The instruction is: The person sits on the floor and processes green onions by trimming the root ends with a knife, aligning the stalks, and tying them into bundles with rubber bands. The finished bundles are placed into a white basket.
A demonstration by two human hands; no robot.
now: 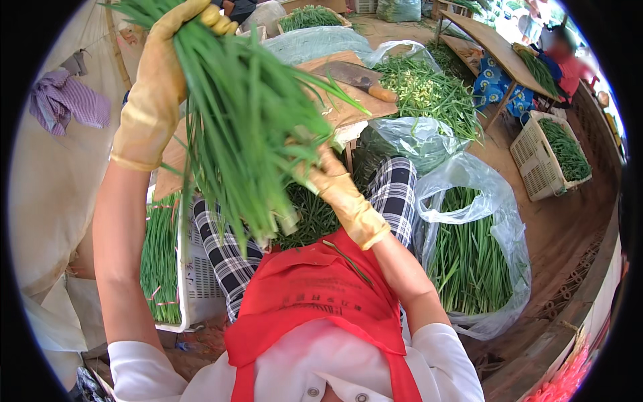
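My left hand [168,70], in a yellowish rubber glove, is raised at the upper left and grips a thick bunch of garlic chives [246,125]. The green leaves fan downward and blur in places. Against the bunch's lower right side is my right hand [334,183], gloved the same way. Leaves partly cover its fingers, so I cannot tell whether they are closed on stalks. A loose stalk [346,261] lies across the red apron [311,301]. More dark green leaves [314,213] fill the space between my knees.
Beyond the bunch, a cleaver [351,75] rests on a wooden board [346,108], beside a bag heaped with trimmings [427,95]. Right of my leg stands a plastic bag of chives [472,261]. Tied chives [161,261] fill a white crate [201,286] at left. Another person [567,65] sits at a table [497,50].
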